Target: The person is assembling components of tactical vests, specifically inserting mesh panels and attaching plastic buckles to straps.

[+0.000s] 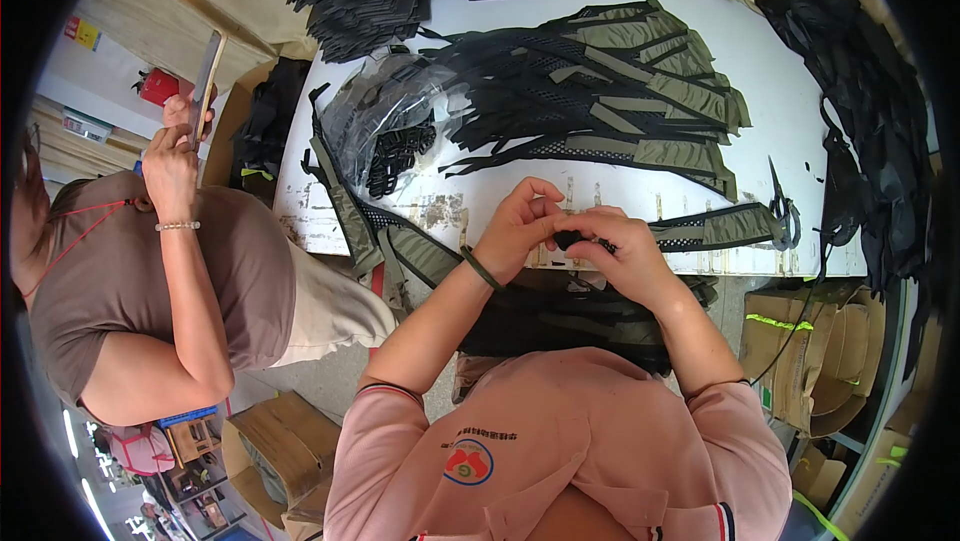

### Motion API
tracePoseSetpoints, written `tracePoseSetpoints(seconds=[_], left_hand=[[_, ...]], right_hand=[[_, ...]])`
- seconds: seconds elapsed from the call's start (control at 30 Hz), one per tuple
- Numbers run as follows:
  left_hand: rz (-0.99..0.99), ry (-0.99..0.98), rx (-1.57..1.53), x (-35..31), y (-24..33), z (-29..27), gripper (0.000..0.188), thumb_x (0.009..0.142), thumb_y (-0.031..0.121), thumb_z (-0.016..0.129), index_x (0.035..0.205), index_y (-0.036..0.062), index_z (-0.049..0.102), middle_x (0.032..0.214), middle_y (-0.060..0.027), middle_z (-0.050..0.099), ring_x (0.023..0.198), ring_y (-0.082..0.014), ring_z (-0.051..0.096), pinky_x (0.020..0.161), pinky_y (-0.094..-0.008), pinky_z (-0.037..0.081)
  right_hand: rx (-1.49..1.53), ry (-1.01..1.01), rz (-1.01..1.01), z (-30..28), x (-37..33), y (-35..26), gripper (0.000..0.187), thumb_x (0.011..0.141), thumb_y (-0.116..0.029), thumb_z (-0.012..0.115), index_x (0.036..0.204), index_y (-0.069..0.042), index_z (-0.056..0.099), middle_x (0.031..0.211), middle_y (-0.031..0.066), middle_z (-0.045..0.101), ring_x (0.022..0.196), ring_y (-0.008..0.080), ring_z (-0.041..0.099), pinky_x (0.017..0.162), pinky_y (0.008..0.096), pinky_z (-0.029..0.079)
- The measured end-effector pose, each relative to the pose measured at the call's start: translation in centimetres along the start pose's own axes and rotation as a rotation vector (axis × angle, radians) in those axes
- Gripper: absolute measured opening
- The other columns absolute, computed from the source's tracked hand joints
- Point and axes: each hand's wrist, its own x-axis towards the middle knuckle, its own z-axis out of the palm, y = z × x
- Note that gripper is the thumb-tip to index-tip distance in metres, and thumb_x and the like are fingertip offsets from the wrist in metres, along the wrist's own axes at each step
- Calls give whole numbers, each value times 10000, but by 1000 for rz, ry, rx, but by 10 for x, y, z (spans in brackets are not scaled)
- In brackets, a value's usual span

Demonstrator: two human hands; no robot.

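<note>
My left hand (522,229) and my right hand (622,246) meet over the table's front edge, fingers closed in a pinch. Between the fingertips is a small black piece (568,239), mostly hidden; it looks like the webbing end of a strap, and I cannot tell whether a buckle is on it. An olive-green and black mesh shoulder strap (722,227) runs right from behind my right hand along the table. Past its far end lies a pair of scissors (786,219). Left of my hands, a clear plastic bag (385,91) holds several black plastic buckles (400,156).
Beyond my hands, a fanned pile of similar straps (610,91) covers the white table (430,206). Stacked black pieces (370,1) stand at the back. At left, a person (170,271) holds a phone-like slab (208,81). Cardboard boxes (800,351) stand right; black fabric (860,121) hangs there.
</note>
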Motion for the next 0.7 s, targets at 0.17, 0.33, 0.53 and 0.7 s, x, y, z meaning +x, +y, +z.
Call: tracePoseSetpoints(seconds=[0.17,0.33,0.53,0.7], left_hand=[[-101,112,-309,-2,1,12,161,912,107,530,1061,46,514,902,-42,585,756,-124,565,663,-252,463],[-64,218,-297,-12,-8,13,115,887,85,575,984,28,551,897,-42,604,754,-116,561,691,-249,460],[136,277,19,-4,-16,19,83,861,26,599,926,43,550,881,-26,612,770,-71,558,677,-205,455],[121,337,-22,-8,-9,26,58,866,43,604,914,40,570,844,-18,621,738,-68,560,682,-208,465]], right_hand=[[-185,80,-94,2,1,18,131,735,-63,670,854,-103,631,770,51,613,769,251,558,892,363,368],[-336,270,-217,14,0,16,158,679,-30,683,807,-111,638,765,40,567,758,237,521,795,358,381],[71,145,-94,12,-6,8,161,697,6,679,814,-88,621,809,63,563,742,233,527,684,314,430],[510,125,215,12,-4,18,226,750,24,682,891,-57,525,759,-12,534,678,56,482,592,195,403]])
